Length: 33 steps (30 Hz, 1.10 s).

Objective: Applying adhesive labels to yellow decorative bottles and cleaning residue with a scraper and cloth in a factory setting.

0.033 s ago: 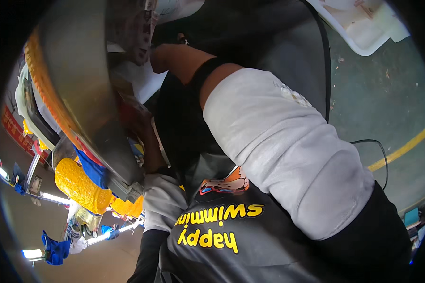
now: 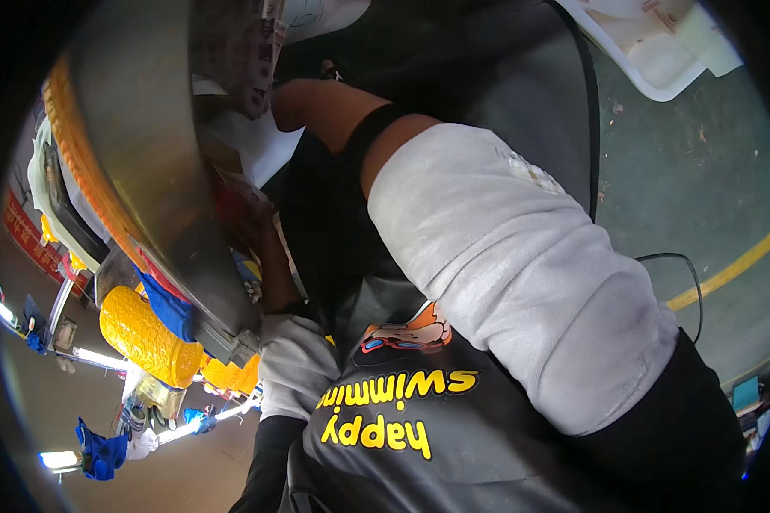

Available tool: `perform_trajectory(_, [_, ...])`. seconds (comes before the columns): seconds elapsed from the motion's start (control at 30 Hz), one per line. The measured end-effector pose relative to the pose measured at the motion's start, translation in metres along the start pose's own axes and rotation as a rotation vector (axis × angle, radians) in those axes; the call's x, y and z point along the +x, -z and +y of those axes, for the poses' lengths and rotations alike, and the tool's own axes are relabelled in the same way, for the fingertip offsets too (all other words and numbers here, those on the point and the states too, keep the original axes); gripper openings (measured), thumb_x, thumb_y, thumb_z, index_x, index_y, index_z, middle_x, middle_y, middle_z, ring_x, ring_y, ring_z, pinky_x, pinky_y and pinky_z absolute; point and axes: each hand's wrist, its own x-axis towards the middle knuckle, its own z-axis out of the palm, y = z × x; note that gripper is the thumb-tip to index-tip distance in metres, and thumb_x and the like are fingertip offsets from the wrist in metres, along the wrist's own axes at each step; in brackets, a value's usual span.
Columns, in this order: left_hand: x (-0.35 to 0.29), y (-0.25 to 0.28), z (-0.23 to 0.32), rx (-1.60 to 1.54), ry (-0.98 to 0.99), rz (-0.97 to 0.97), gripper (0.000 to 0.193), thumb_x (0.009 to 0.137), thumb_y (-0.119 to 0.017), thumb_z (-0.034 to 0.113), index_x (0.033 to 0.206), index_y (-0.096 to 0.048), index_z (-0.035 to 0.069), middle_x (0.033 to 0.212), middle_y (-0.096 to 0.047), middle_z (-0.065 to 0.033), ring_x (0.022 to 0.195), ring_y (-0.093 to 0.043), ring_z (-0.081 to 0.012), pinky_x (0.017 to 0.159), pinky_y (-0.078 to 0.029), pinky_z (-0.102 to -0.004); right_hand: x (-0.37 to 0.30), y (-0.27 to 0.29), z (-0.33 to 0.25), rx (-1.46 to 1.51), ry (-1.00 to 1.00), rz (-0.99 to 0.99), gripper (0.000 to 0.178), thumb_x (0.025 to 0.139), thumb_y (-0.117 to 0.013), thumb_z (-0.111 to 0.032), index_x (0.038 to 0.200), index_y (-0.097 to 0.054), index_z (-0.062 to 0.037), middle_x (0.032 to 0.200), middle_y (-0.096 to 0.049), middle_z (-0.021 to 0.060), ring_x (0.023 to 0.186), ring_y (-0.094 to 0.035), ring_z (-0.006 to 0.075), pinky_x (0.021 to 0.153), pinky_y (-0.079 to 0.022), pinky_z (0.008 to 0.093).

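Note:
Both my arms wear grey cloth sleeves over black ones. My right hand (image 2: 293, 106) reaches in at the upper middle, a black band round its wrist. Its fingers are hidden behind a clear plastic wrap with reddish print (image 2: 250, 85) and beside a white sheet (image 2: 250, 144). My left hand (image 2: 252, 224) is in deep shadow below that sheet, next to the grey curved housing (image 2: 150, 111); its fingers and anything in them cannot be made out. A black apron (image 2: 488, 410) with yellow lettering and a cartoon print covers my front.
A white tray (image 2: 659, 81) lies at the upper right above the green floor (image 2: 684, 171), which has a yellow line. A black cable (image 2: 700, 295) curves on that floor. At the left are a yellow textured roll (image 2: 145, 335), blue cloth (image 2: 103, 449) and lit lamps.

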Motion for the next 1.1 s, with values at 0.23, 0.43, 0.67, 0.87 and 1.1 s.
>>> perform_trajectory(0.23, [-0.026,0.024,0.024,0.106,-0.005,-0.194,0.017,0.078,-0.062,0.017,0.084,-0.067,0.002,0.094,-0.066,-0.0157,0.073,-0.064,-0.0245,0.067,-0.051,-0.0378,0.028,0.014,0.003,-0.208,0.026,-0.145,0.033,0.082,-0.052,-0.02,0.108,-0.067,-0.0058,0.114,-0.063,0.0163,0.108,-0.06,0.0297,0.09,-0.048,0.0394])
perform_trajectory(0.43, [-0.067,0.041,0.045,0.196,0.025,-0.347,0.016,0.076,-0.063,0.016,0.084,-0.068,0.003,0.096,-0.066,-0.0156,0.074,-0.064,-0.0254,0.066,-0.052,-0.0377,0.045,0.017,-0.003,-0.38,0.08,-0.277,0.035,0.082,-0.052,-0.025,0.108,-0.067,-0.0064,0.11,-0.065,0.0149,0.105,-0.061,0.0294,0.088,-0.048,0.0394])
perform_trajectory(0.67, [-0.011,-0.02,-0.059,0.252,0.001,-0.529,0.016,0.074,-0.063,0.016,0.084,-0.069,0.004,0.098,-0.066,-0.0154,0.075,-0.065,-0.0262,0.065,-0.052,-0.0376,0.023,0.032,0.003,-0.27,0.002,-0.194,0.035,0.083,-0.052,-0.025,0.108,-0.067,-0.0073,0.11,-0.065,0.0145,0.104,-0.062,0.0292,0.088,-0.048,0.0388])
perform_trajectory(0.87, [0.022,-0.048,-0.278,0.78,0.459,0.769,0.049,0.091,-0.057,0.027,0.132,-0.044,0.005,0.13,-0.051,-0.0122,0.113,-0.054,-0.0238,0.091,-0.049,-0.0388,0.024,0.049,-0.07,-0.035,0.096,-0.022,0.034,0.083,-0.056,-0.02,0.113,-0.065,-0.0053,0.116,-0.062,0.0175,0.105,-0.061,0.032,0.087,-0.049,0.0399])
perform_trajectory(1.1, [-0.008,-0.056,-0.026,-0.634,0.169,0.507,0.038,0.097,-0.048,0.031,0.124,-0.049,0.005,0.122,-0.055,-0.0187,0.107,-0.058,-0.028,0.076,-0.053,-0.0297,-0.034,0.043,-0.048,0.323,-0.262,-0.259,0.035,0.083,-0.057,-0.02,0.113,-0.064,-0.004,0.115,-0.062,0.0192,0.104,-0.061,0.0325,0.085,-0.051,0.0401])
